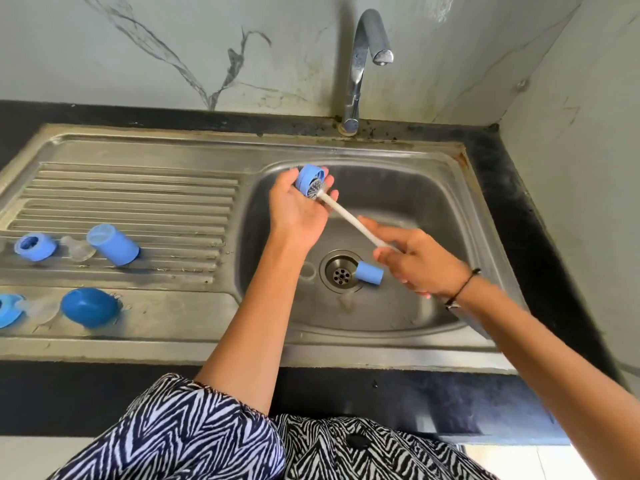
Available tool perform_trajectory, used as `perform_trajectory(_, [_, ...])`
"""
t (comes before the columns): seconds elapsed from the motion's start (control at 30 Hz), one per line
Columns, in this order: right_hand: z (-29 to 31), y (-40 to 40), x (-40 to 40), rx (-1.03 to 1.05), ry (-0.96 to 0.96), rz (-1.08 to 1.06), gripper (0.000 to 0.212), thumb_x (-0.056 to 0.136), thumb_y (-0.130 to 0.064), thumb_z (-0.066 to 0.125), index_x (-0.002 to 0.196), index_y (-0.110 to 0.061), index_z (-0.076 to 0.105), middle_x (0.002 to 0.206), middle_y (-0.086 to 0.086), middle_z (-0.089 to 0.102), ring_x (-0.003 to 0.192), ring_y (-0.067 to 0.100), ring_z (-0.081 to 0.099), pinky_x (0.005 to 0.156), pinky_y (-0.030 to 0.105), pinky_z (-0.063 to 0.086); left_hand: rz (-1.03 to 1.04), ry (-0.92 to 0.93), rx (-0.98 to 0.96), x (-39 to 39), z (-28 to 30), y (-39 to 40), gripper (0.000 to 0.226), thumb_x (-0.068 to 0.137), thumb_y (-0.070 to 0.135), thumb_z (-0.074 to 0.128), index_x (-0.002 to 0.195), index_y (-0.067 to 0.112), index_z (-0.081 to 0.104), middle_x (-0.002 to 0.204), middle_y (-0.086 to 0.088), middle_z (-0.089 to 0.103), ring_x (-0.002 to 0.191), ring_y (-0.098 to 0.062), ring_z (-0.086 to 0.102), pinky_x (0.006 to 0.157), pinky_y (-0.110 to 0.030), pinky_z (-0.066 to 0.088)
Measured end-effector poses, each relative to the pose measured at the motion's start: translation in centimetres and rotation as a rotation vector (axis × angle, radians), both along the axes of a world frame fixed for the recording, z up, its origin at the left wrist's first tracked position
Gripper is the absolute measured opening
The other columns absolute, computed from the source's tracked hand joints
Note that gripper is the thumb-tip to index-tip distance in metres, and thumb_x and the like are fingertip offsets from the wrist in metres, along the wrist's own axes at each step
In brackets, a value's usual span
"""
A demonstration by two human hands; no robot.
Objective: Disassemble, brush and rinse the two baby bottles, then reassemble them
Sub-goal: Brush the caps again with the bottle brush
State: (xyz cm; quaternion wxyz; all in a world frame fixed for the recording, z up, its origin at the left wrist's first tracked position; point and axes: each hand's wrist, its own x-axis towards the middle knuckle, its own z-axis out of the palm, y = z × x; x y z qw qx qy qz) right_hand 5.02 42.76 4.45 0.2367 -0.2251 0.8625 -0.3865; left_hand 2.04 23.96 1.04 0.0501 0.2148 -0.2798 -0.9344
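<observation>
1. Brushing step: left hand (pixel 298 206) holding blue ring (pixel 309 179) over sink (pixel 433 188), at 11 o'clock from drain (pixel 341 270).
2. Right hand (pixel 415 261) gripping brush (pixel 346 216), bristles inside ring.
3. Next, probably: rinse under tap (pixel 367 60).

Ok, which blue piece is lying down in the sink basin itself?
The small blue plastic cylinder beside the drain; the other loose blue pieces sit on the drainboard.

Garment (pixel 194 434): black-and-white zebra-stripe print, loose, short-sleeved. Forearms bare. Right wrist: thin black cord bracelet (pixel 465 284) with small dark fastening.
</observation>
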Motion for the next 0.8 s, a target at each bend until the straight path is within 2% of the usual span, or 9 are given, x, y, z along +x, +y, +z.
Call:
perform_trajectory(0.1, [0.5,0.9,0.0,-0.252,-0.460,0.003,0.049,0.097,-0.007,0.045,0.131,-0.042,0.048,0.049,0.000,0.033,0.032,0.011,0.022,0.032,0.016,0.025,-0.015,0.144,-0.006,0.8,-0.9,-0.9,0.030,0.090,0.025,0.045,0.115,0.011,0.056,0.126,-0.008,0.052,0.123,-0.024,0.048,0.103,-0.038,0.038])
perform_trajectory(0.17, [0.5,0.7,0.6,-0.275,-0.533,0.043,0.048,0.097,-0.008,0.046,0.130,-0.043,0.049,0.052,0.004,0.030,0.031,0.010,0.021,0.031,0.015,0.024,-0.018,0.209,0.001,0.9,-1.0,-1.0,0.035,0.092,0.025,0.044,0.120,0.007,0.055,0.128,-0.010,0.054,0.122,-0.024,0.051,0.102,-0.039,0.043])
perform_trajectory(0.23, [0.1,0.3,0.9,-0.245,-0.522,0.035,0.049,0.097,-0.009,0.046,0.132,-0.042,0.047,0.052,0.004,0.030,0.031,0.010,0.022,0.032,0.015,0.025,-0.011,0.235,0.068,1.0,-0.3,-0.7,0.029,0.090,0.022,0.045,0.099,0.003,0.064,0.107,-0.015,0.066,0.102,-0.026,0.065,0.087,-0.034,0.055])
perform_trajectory(0.37, [-0.7,0.0,0.1,-0.098,-0.237,0.034,0.050,0.097,-0.012,0.047,0.135,-0.044,0.041,0.052,-0.001,0.046,0.035,0.016,0.037,0.035,0.021,0.036,0.080,0.025,0.057,0.0,0.3,-0.3,0.027,0.092,0.010,0.042,0.067,0.006,0.053,0.056,-0.004,0.056,0.047,-0.013,0.056,0.044,-0.020,0.047])
perform_trajectory(0.47, [-0.8,0.0,-0.8,0.356,0.262,0.142,0.056,0.096,-0.023,0.045,0.142,-0.049,0.026,0.085,0.001,0.065,0.078,0.029,0.060,0.066,0.032,0.046,0.105,-0.152,0.000,-0.5,-0.5,-0.1,0.027,0.094,0.014,0.046,0.066,0.009,0.046,0.049,-0.002,0.051,0.040,-0.011,0.050,0.039,-0.017,0.040])
perform_trajectory(0.53, [-0.7,-0.3,-0.5,0.625,0.494,0.099,0.059,0.096,-0.029,0.040,0.142,-0.055,0.013,0.093,0.010,0.063,0.089,0.033,0.059,0.065,0.032,0.039,0.105,-0.188,0.040,-0.6,-0.6,0.1,0.032,0.096,0.025,0.049,0.068,0.010,0.046,0.052,-0.003,0.052,0.042,-0.012,0.050,0.042,-0.019,0.043])
perform_trajectory(0.6, [-1.0,-0.4,-0.2,0.604,0.553,0.054,0.061,0.096,-0.028,0.040,0.143,-0.053,0.012,0.097,0.012,0.064,0.090,0.035,0.059,0.064,0.033,0.040,0.106,-0.141,0.083,-0.5,-0.1,0.1,0.034,0.097,0.031,0.047,0.075,0.005,0.050,0.064,-0.009,0.054,0.055,-0.017,0.054,0.058,-0.024,0.051])
perform_trajectory(0.7, [-0.9,0.0,-1.0,0.145,0.234,0.063,0.056,0.095,-0.013,0.049,0.144,-0.035,0.031,0.088,-0.014,0.071,0.076,0.009,0.066,0.067,0.018,0.048,0.110,-0.024,0.061,0.1,0.4,-0.3,0.032,0.100,0.022,0.037,0.091,-0.003,0.054,0.095,-0.024,0.056,0.090,-0.033,0.059,0.096,-0.036,0.046])
perform_trajectory(0.8, [-0.3,0.7,-1.2,-0.184,-0.207,0.051,0.049,0.097,-0.006,0.045,0.136,-0.035,0.045,0.044,-0.011,0.040,0.031,0.005,0.030,0.031,0.016,0.030,0.057,0.136,0.130,0.9,0.4,-0.7,0.016,0.092,0.017,0.050,0.097,0.002,0.051,0.112,-0.028,0.056,0.112,-0.041,0.054,0.105,-0.040,0.042])
